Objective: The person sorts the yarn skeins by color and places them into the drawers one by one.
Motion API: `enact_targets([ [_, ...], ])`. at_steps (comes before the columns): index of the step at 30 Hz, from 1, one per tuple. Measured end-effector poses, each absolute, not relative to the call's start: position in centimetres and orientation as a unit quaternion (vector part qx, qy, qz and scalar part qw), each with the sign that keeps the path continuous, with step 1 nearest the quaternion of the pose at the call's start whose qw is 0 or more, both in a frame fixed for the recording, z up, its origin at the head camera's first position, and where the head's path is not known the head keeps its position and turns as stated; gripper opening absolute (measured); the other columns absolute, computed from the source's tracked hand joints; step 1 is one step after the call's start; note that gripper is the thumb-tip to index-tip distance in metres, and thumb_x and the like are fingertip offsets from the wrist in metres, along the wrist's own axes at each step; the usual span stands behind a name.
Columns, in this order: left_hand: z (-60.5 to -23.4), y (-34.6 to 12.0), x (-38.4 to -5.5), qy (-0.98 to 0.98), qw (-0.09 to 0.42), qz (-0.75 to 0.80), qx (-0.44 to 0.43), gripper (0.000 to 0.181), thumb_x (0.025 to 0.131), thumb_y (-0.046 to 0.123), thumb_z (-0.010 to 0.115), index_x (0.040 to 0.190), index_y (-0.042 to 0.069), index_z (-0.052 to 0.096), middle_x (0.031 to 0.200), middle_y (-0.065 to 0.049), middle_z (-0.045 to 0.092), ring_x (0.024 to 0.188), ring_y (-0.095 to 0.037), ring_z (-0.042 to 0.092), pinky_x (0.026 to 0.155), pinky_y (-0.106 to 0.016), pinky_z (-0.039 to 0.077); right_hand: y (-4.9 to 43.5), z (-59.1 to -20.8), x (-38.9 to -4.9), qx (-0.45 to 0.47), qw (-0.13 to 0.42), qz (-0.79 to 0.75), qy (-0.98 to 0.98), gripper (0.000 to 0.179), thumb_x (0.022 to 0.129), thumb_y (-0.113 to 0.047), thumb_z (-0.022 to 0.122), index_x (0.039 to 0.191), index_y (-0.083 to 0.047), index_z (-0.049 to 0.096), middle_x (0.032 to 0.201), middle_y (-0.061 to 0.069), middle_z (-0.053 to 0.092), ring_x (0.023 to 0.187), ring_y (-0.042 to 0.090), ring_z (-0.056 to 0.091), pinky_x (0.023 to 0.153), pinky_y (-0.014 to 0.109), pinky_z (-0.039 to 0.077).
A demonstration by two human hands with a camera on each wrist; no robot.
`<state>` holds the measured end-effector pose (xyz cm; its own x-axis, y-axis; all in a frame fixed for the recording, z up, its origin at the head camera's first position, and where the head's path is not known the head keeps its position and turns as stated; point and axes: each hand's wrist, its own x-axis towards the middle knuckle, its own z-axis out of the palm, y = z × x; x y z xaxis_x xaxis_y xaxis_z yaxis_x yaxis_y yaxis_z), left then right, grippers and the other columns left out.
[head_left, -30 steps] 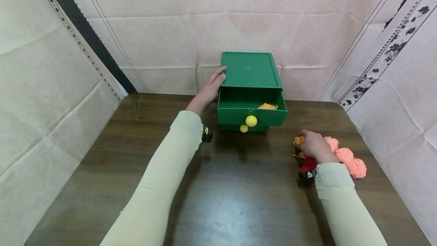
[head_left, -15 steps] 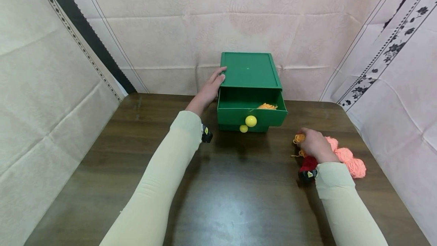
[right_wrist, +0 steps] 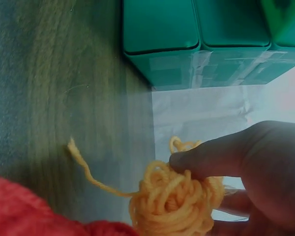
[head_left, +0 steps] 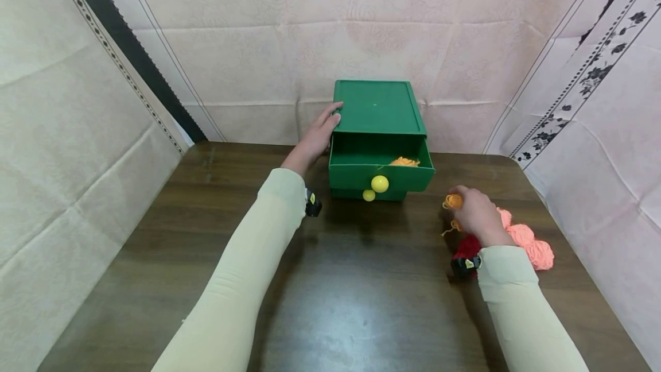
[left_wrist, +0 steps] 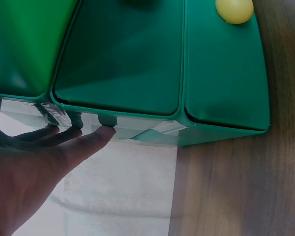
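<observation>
My right hand (head_left: 479,216) pinches the loopy orange yarn ball (right_wrist: 174,204), likely light, squashy and best gripped mid-bundle, over the brown wooden tabletop (head_left: 361,286), while my straight-fingered left hand (head_left: 313,141) touches the green plastic box (head_left: 379,109).

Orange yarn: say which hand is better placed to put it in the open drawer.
Probably the right hand: it grips the orange yarn, right of the open drawer. The left hand rests against the left side of the green cabinet, holding no yarn.
</observation>
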<state>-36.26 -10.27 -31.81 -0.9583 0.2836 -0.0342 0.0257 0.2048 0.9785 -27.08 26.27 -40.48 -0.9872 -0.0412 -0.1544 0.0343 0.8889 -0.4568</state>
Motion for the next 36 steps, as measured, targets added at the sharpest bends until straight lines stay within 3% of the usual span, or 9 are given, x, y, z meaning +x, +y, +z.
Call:
enact_targets([
  [3, -30.7, -10.2, -35.3, 0.770, 0.115, 0.620, 0.099, 0.049, 0.105, 0.042, 0.031, 0.153, 0.040, 0.022, 0.162, -0.003, 0.016, 0.131, -0.034, 0.041, 0.099, -0.055, 0.043, 26.1, -40.4, -27.0, -0.006, 0.056, -0.229, 0.972, 0.047, 0.093, -0.013, 0.059, 0.137, -0.007, 0.047, 0.121, 0.026, 0.047, 0.075, 0.027, 0.058, 0.054, 0.030, 0.048],
  [10, -30.8, -10.2, -35.2, 0.771, 0.110, 0.618, 0.101, 0.048, 0.105, 0.042, 0.031, 0.153, 0.039, 0.024, 0.162, -0.003, 0.016, 0.133, -0.036, 0.040, 0.101, -0.056, 0.041, 25.7, -39.9, -26.8, -0.013, 0.005, -0.217, 0.976, 0.045, 0.092, -0.015, 0.061, 0.135, -0.006, 0.049, 0.127, 0.028, 0.047, 0.087, 0.036, 0.055, 0.057, 0.034, 0.048],
  [19, -30.9, -10.2, -35.3, 0.771, 0.110, 0.620, 0.098, 0.047, 0.104, 0.044, 0.032, 0.151, 0.042, 0.026, 0.161, -0.002, 0.018, 0.131, -0.034, 0.041, 0.102, -0.055, 0.041, 24.9, -38.9, -26.6, 0.000, -0.053, -0.219, 0.974, 0.044, 0.093, -0.018, 0.062, 0.135, -0.011, 0.051, 0.136, 0.027, 0.045, 0.104, 0.045, 0.050, 0.074, 0.058, 0.048],
  [29, -30.8, -10.2, -35.3, 0.784, 0.108, 0.603, 0.102, 0.049, 0.105, 0.043, 0.030, 0.153, 0.040, 0.023, 0.162, -0.002, 0.016, 0.137, -0.033, 0.037, 0.105, -0.053, 0.039, 24.1, -37.7, -26.0, -0.016, -0.119, -0.235, 0.964, 0.041, 0.093, -0.016, 0.063, 0.133, -0.011, 0.054, 0.134, 0.024, 0.048, 0.107, 0.045, 0.051, 0.080, 0.062, 0.045],
  [36, -30.8, -10.2, -35.2, 0.785, 0.108, 0.602, 0.102, 0.049, 0.105, 0.043, 0.030, 0.153, 0.039, 0.022, 0.162, -0.003, 0.017, 0.133, -0.034, 0.040, 0.100, -0.055, 0.042, 23.3, -36.8, -25.6, -0.030, -0.173, -0.238, 0.955, 0.038, 0.092, -0.015, 0.062, 0.130, -0.010, 0.056, 0.133, 0.023, 0.050, 0.110, 0.045, 0.051, 0.083, 0.063, 0.044],
])
